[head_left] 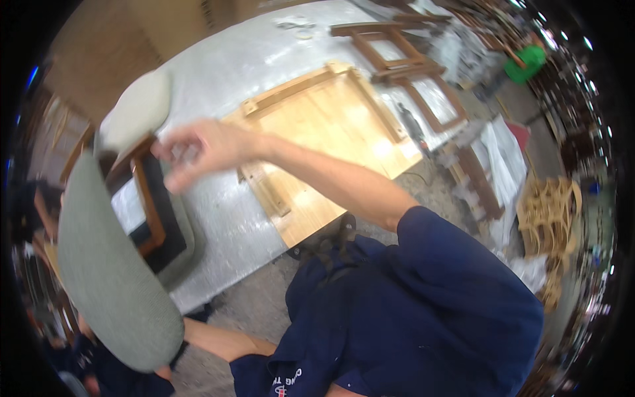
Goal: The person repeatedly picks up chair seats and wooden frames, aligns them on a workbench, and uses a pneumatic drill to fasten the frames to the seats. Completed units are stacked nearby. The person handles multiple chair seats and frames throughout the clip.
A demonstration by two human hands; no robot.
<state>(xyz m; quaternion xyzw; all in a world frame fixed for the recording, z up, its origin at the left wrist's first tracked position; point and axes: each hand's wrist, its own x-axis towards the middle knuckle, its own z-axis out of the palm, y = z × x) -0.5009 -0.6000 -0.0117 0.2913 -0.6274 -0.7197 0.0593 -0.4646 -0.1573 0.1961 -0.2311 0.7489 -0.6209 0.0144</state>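
Observation:
A large grey-green upholstered pad (109, 264) stands tilted at the table's left end and overhangs its front edge. My left forearm reaches to the pad's near end, and my left hand is hidden behind it. Just right of this pad lies another grey-green padded piece (190, 248) with a black underside. A brown wooden frame (155, 221) rests against that black side. My right hand (208, 151) is raised above it, fingers curved and apart, holding nothing I can see; motion blurs it. Whether the two pads are joined cannot be told.
A light wooden panel (311, 126) with rails along its edges lies mid-table (231, 245). Beyond sit a pale cushion (140, 106), brown wooden frames (397, 56) and a dark tool (411, 122). Cardboard (126, 40) stands behind. A person in green (526, 64) is far right; others stand left.

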